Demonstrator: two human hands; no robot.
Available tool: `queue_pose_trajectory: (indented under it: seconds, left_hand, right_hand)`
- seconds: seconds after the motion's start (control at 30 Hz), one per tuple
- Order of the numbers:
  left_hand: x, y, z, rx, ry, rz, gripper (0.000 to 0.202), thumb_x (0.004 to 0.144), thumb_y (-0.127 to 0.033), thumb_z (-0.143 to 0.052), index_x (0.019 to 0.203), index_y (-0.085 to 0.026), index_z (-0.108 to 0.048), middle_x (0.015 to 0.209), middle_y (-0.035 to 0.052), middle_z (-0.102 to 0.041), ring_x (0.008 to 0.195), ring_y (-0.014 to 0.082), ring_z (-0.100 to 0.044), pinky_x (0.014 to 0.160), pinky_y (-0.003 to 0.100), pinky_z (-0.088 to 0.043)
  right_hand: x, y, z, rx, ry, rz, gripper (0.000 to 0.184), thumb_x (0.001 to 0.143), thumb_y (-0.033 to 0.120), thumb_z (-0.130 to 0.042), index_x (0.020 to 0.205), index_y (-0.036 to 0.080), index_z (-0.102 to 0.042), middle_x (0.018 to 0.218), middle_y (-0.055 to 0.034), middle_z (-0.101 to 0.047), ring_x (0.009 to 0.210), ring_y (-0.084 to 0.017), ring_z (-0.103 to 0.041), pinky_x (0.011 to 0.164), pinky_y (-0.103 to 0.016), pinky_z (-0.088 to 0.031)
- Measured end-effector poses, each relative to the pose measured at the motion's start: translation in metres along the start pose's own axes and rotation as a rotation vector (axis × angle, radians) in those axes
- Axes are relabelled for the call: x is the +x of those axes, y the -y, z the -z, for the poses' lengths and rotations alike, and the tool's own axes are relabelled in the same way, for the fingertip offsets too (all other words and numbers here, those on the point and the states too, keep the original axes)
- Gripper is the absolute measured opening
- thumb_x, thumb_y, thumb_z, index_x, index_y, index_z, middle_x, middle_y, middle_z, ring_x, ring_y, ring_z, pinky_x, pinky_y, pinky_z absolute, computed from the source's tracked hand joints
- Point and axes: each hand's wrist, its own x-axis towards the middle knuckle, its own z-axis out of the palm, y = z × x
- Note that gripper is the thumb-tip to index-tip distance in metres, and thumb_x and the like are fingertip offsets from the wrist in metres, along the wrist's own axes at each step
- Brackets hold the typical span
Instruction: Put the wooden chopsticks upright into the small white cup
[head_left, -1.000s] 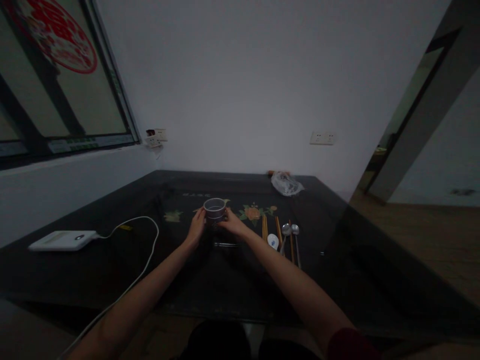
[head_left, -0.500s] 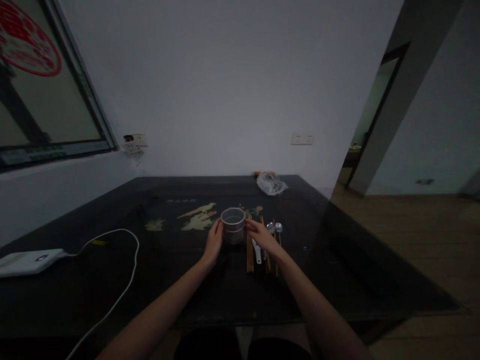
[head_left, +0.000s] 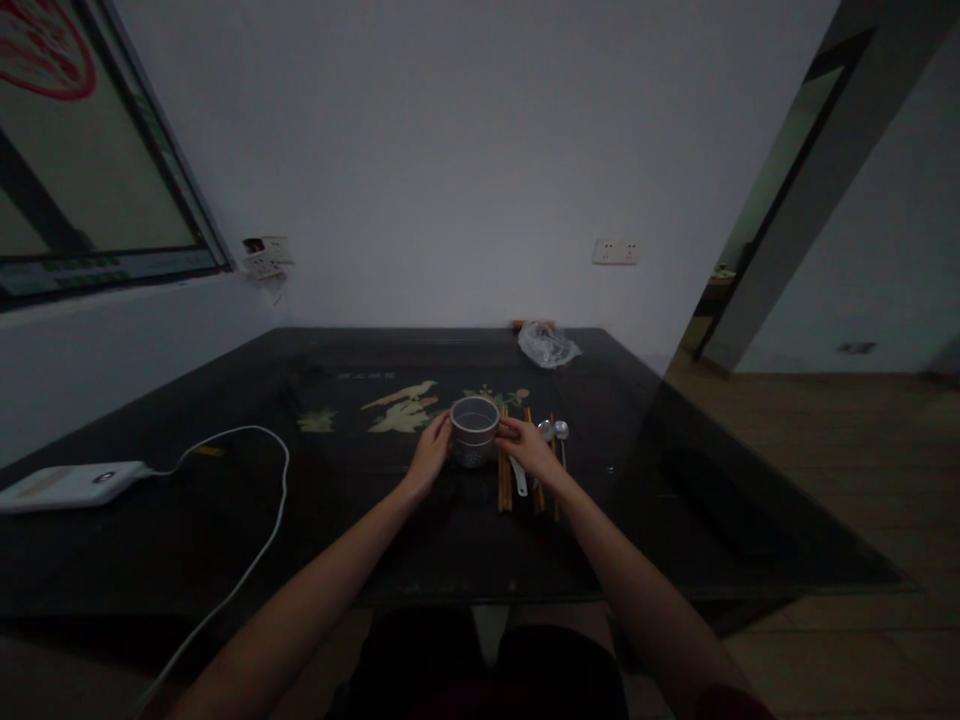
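Note:
A small grey perforated cup (head_left: 474, 430) stands on the dark glass table (head_left: 420, 540). My left hand (head_left: 430, 456) cups its left side and my right hand (head_left: 525, 446) holds its right side, fingers curled round the wall. Just right of the cup, under my right hand, lie wooden chopsticks (head_left: 504, 484), a white spoon (head_left: 519, 478) and two metal spoons (head_left: 556, 432). The room is dim.
A white device (head_left: 69, 484) with a white cable (head_left: 255, 530) lies at the table's left. A crumpled clear plastic bag (head_left: 548, 346) sits at the far edge by the wall. A window is on the left, a doorway and wooden floor on the right.
Both hands have slid the cup to the right, from the table's flower pattern to right beside the chopsticks and spoons. The view has shifted with them.

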Motion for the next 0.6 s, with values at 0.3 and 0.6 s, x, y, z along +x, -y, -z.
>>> queue_pose_trajectory:
  seconds: [0.3, 0.6]
  left_hand:
    - [0.008, 0.005, 0.004, -0.069, 0.009, 0.083, 0.039, 0.085, -0.045, -0.05, 0.113, -0.02, -0.062, 0.121, 0.0094, -0.063, 0.111, 0.0262, -0.057, 0.072, 0.03, -0.054]
    - [0.005, -0.005, 0.005, -0.115, 0.02, 0.148, 0.037, 0.085, -0.039, -0.05, 0.117, -0.022, -0.059, 0.124, 0.0086, -0.06, 0.112, 0.0237, -0.056, 0.067, 0.024, -0.052]
  right_hand:
    - [0.003, -0.014, -0.001, -0.02, -0.029, -0.025, 0.047, 0.074, 0.011, -0.063, 0.121, 0.014, -0.059, 0.102, -0.0094, -0.073, 0.099, -0.022, -0.068, 0.093, -0.042, -0.05]
    - [0.003, -0.014, -0.002, -0.118, -0.035, 0.016, 0.046, 0.076, 0.012, -0.063, 0.122, 0.016, -0.059, 0.104, -0.0096, -0.072, 0.098, -0.022, -0.068, 0.091, -0.039, -0.052]
